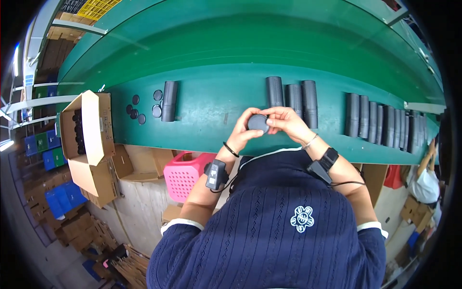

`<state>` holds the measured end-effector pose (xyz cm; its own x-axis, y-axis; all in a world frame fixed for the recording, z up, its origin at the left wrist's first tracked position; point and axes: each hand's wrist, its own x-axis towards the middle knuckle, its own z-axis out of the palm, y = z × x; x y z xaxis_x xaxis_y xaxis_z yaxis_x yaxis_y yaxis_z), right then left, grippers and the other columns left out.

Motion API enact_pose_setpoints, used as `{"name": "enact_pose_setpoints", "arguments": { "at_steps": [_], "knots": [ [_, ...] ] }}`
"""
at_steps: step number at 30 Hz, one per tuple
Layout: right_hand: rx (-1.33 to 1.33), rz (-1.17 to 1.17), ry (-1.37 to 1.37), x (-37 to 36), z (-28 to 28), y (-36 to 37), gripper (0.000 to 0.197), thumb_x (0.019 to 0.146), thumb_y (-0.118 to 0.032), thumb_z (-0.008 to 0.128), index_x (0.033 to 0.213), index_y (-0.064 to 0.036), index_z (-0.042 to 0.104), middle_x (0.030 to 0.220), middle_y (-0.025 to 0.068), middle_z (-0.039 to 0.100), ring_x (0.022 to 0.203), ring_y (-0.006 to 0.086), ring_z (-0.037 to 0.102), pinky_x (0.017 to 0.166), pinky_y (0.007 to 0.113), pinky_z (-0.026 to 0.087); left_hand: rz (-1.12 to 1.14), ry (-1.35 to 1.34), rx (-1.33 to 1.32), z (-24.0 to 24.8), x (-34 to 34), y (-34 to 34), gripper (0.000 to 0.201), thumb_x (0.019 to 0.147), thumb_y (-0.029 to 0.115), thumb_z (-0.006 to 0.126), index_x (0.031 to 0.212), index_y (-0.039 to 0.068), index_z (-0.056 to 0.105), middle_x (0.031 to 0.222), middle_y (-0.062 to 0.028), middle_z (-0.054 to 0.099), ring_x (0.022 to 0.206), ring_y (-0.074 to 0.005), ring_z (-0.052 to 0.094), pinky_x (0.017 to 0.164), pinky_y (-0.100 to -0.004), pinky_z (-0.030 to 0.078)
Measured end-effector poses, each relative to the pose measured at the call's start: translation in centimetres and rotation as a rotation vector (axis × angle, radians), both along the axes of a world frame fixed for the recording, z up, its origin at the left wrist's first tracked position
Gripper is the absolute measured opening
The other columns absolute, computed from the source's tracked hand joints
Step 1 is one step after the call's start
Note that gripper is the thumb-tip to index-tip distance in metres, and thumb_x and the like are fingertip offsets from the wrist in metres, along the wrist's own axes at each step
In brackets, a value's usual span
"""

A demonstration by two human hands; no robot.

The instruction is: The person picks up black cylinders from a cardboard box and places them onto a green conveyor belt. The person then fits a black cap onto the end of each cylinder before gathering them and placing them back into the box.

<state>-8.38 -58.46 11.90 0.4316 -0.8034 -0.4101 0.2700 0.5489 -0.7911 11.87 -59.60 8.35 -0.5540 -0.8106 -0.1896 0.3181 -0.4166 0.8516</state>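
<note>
Dark grey round cap [258,122] sits pinched between both hands at the middle of the green tabletop [216,103]: left hand [242,131] cupping it, right hand [288,121] closed on its edge. At 12 o'clock lie 3 black tubes [293,98]; at 9, 1 tube [169,100] with 6 loose caps [135,111]; at 3, a long finished-looking row [380,123]. Judging by that, much is done.
</note>
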Motion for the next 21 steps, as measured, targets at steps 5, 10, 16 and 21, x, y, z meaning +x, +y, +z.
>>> {"name": "enact_pose_setpoints", "arguments": {
  "at_steps": [5, 10, 16, 21],
  "knots": [
    [-0.166, -0.023, 0.094, -1.2, 0.2, 0.9, 0.055, 0.079, -0.009, 0.073, 0.13, -0.0052, 0.053, 0.114, 0.0074, 0.057, 0.104, 0.0151, 0.056, 0.091, 0.027, 0.046, 0.018, 0.227, 0.059, 1.3, 0.5, -1.2, 0.057, 0.063, 0.026, 0.07, 0.111, 0.001, 0.053, 0.109, -0.014, 0.059, 0.107, -0.0238, 0.055, 0.096, -0.0348, 0.041],
    [-0.492, 0.075, 0.349, -2.7, 1.0, 2.4, 0.09, 0.072, -0.01, 0.078, 0.146, -0.0069, 0.027, 0.137, 0.0121, 0.043, 0.128, 0.02, 0.039, 0.106, 0.035, 0.032, -0.068, 0.568, 0.267, 3.7, -3.8, -1.9, 0.07, 0.073, 0.044, 0.067, 0.125, 0.002, 0.048, 0.122, -0.0166, 0.051, 0.115, -0.0282, 0.048, 0.103, -0.0461, 0.036],
    [-0.41, -0.48, 1.024, -13.7, 3.9, 6.4, 0.071, 0.069, -0.02, 0.077, 0.128, 0.0014, 0.044, 0.117, 0.0144, 0.052, 0.115, 0.0229, 0.049, 0.095, 0.033, 0.042, 0.166, -0.555, -0.051, -1.6, -6.7, -6.3, 0.075, 0.086, 0.053, 0.061, 0.136, 0.001, 0.041, 0.129, -0.0183, 0.044, 0.117, -0.0265, 0.045, 0.098, -0.0386, 0.039],
    [-0.18, -0.714, 2.017, -28.4, -0.3, 13.9, 0.068, 0.063, -0.022, 0.075, 0.122, -0.0006, 0.049, 0.11, 0.025, 0.053, 0.106, 0.0414, 0.05, 0.091, 0.049, 0.043, 0.191, -0.722, -0.424, -8.4, -8.6, -8.0, 0.087, 0.073, 0.048, 0.077, 0.129, -0.008, 0.041, 0.113, -0.0246, 0.057, 0.1, -0.0336, 0.059, 0.085, -0.0393, 0.049]
  ]
}}
